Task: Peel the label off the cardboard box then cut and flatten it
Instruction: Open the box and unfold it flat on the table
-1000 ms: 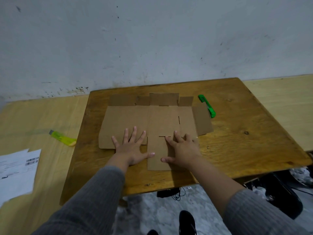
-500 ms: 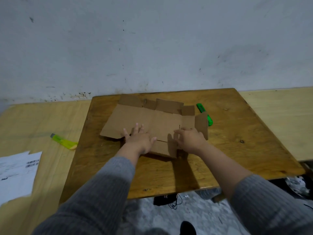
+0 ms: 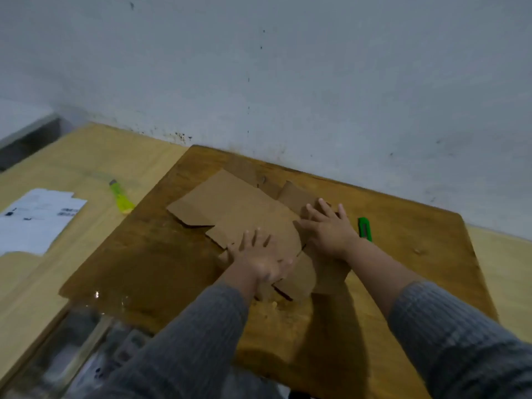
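At the far left, white printed sheets (image 3: 34,220) lie on the pale surface (image 3: 72,168), and just to their right a yellow-green cutter (image 3: 121,197) rests near the edge of the darker wooden surface (image 3: 144,254). On that darker surface the cardboard box (image 3: 230,208) is opened out into a mostly flat brown sheet, its wide panel reaching toward the wall and several flaps not lying fully down, one near flap curling up by your wrist. Your left hand (image 3: 263,259) presses palm-down on the near middle of the cardboard, fingers (image 3: 253,240) spread and released, gripping nothing. Just to its right, your right hand (image 3: 331,228) also lies flat on the cardboard, fingers extended over the raised right-hand flaps, likewise holding nothing. The two hands sit close together but apart. Right of your right hand, a green cutter (image 3: 365,228) lies on the dark surface, just beside the cardboard and partly hidden by your wrist. Both grey ribbed sleeves (image 3: 449,335) fill the lower frame.
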The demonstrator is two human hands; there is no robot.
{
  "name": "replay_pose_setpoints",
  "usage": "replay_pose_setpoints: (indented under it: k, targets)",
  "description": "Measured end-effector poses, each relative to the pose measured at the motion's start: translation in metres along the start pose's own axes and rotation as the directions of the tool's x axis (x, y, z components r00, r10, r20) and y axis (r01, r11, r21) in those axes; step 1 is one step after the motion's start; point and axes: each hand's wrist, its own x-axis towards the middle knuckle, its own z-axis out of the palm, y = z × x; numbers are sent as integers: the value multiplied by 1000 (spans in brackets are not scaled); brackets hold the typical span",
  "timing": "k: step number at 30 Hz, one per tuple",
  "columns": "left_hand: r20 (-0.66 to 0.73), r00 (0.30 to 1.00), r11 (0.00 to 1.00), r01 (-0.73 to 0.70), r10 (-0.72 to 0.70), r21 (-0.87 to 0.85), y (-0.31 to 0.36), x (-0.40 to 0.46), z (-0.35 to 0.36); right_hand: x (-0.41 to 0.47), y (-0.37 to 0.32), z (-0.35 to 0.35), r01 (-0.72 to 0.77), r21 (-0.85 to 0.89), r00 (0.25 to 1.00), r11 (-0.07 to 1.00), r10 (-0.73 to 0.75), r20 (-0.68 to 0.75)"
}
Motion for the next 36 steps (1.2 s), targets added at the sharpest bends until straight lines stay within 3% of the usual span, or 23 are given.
replay_pose_setpoints:
  k: [4, 10, 14, 18, 23, 30, 36]
  targets:
    - [3, 998, 997, 57, -57, 51, 3, 3, 17, 12, 25, 4, 50, -12, 996, 999, -49, 77]
    - [-73, 994, 997, 76, -76, -4, -15, -9, 16, 9, 46, 9, 172, 187, 972, 967, -198, 128]
    - [-192, 979, 995, 79, -66, 64, -22, -18, 35, -1, 65, 17, 310, 188, 932, 932, -337, 135]
    - [-371, 929, 999, -7, -7, -37, -33, -33, 66, -7, 73, 29, 392, 110, 898, 914, -405, 169]
    - [-504, 863, 975, -144, 40, -169, -43, -43, 84, -9, 78, 32, 385, 193, 897, 902, -415, 152]
    - [-505, 861, 962, -81, -65, -261, -25, -44, 80, -16, 69, 38, 338, 267, 939, 902, -340, -40]
    - [-452, 890, 975, -50, -54, -215, -27, -42, 77, -27, 76, 43, 430, 171, 893, 886, -391, -224]
